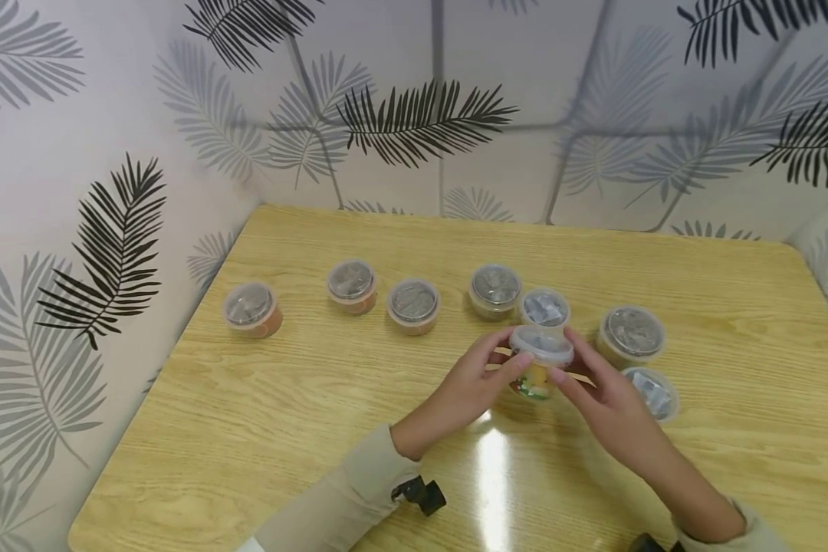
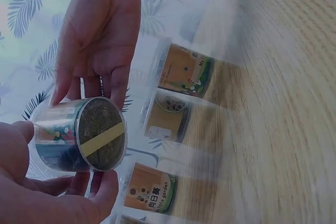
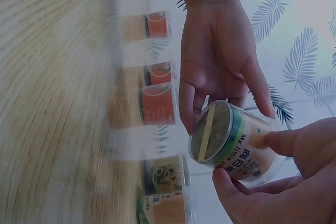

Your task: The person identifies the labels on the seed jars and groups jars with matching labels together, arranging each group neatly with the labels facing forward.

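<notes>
Both hands hold one lidded clear plastic planting cup [image 1: 541, 368] above the table. My left hand [image 1: 469, 387] grips its left side, thumb at the front. On the other side my right hand [image 1: 617, 418] grips it, fingers round the back and thumb in front. An orange label reading "My little garden" wraps the cup [image 3: 247, 148] in the right wrist view. Through the base of the cup [image 2: 102, 135] in the left wrist view, dark brown contents and a pale yellow strip show. Just behind it stands another lidded cup [image 1: 545, 308].
More lidded cups stand on the wooden table [image 1: 283, 429]: one at far left [image 1: 251, 310], a pair left of middle [image 1: 352, 286], [image 1: 414, 307], one behind the hands [image 1: 494, 290]. Right of them are a larger cup [image 1: 631, 333] and another cup [image 1: 652, 392] beside my right hand. A leaf-patterned covering [image 1: 400, 176] rises behind.
</notes>
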`<state>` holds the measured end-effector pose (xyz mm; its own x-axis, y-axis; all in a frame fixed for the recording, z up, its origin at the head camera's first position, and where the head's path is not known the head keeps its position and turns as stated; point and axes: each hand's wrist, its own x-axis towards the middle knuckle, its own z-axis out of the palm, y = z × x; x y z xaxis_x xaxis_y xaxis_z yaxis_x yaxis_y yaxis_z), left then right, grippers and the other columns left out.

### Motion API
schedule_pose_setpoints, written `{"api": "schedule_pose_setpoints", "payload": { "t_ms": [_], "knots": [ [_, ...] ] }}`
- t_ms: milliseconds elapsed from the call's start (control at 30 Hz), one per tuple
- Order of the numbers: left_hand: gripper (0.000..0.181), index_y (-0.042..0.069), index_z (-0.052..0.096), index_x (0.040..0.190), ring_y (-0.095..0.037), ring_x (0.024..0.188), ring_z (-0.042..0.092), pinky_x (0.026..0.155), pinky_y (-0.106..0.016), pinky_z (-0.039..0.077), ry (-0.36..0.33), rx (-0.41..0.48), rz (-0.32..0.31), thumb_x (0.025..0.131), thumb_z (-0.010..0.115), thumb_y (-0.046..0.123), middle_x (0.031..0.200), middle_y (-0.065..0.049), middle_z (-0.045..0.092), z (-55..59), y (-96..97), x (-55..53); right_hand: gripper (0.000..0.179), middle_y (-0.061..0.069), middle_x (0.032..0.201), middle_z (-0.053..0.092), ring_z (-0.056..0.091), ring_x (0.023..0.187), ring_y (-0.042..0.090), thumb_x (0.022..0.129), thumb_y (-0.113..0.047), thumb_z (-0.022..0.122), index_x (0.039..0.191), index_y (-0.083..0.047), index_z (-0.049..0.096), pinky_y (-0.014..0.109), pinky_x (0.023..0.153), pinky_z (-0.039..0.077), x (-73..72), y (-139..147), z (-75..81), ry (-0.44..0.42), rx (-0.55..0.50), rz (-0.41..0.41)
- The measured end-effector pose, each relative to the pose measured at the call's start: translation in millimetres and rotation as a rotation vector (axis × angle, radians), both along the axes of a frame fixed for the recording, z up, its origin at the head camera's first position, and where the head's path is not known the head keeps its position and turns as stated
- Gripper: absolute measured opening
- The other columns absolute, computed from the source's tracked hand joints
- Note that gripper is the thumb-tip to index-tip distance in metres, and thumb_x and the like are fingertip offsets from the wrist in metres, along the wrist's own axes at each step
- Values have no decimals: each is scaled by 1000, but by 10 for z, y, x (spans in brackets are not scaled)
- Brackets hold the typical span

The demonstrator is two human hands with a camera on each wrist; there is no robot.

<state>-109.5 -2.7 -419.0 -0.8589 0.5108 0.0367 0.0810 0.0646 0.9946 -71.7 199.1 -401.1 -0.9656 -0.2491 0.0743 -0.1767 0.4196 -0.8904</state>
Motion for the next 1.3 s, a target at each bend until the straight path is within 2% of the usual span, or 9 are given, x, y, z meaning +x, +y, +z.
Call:
{"api": "schedule_pose_setpoints", "payload": {
  "t_ms": [167, 367, 600, 833, 1100, 1300],
  "knots": [
    [49, 16, 37, 141, -10, 104, 53, 83, -29, 49, -42, 6, 30, 98, 45, 38, 122, 2, 49, -17, -37, -18, 59, 7, 126, 50, 50, 111, 12, 96, -22, 53, 147, -16, 25, 15, 88, 43, -10, -37, -8, -15, -54, -12],
    [45, 4, 36, 139, -14, 106, 52, 83, -27, 49, -7, 43, 55, 100, 44, 25, 126, -8, 46, 32, -31, -49, 58, 11, 125, 51, 52, 109, 14, 94, -17, 57, 145, -14, 30, 17, 87, 45, -31, -79, -24, 3, -119, -58],
    [45, 9, 38, 139, -17, 110, 51, 85, -25, 48, 13, 61, 96, 99, 47, 27, 128, -7, 45, 11, -12, -41, 58, 11, 124, 51, 52, 108, 11, 93, -15, 59, 144, -8, 32, 17, 86, 46, -44, -92, -23, 0, -145, -66],
    [54, 14, 33, 142, -17, 109, 50, 84, -28, 48, -25, 80, 35, 96, 50, 36, 126, 0, 44, 4, -4, -2, 63, 6, 131, 42, 47, 111, 18, 93, -20, 59, 146, -11, 27, 17, 86, 46, -69, -85, -54, -65, -149, -28],
    [52, 25, 32, 142, -14, 103, 53, 78, -29, 51, -43, 73, -15, 95, 53, 33, 129, 4, 42, 2, 16, 27, 70, 15, 137, 38, 42, 122, 30, 92, -21, 60, 148, -11, 19, 20, 88, 46, -69, -127, -69, -159, -220, 31],
    [58, 20, 31, 144, -13, 103, 53, 78, -29, 51, -32, 62, -12, 94, 53, 38, 128, 5, 44, -20, -2, 17, 72, 16, 137, 38, 44, 121, 31, 91, -20, 61, 148, -11, 19, 22, 88, 46, -56, -141, -63, -176, -236, 30]
  ]
}}
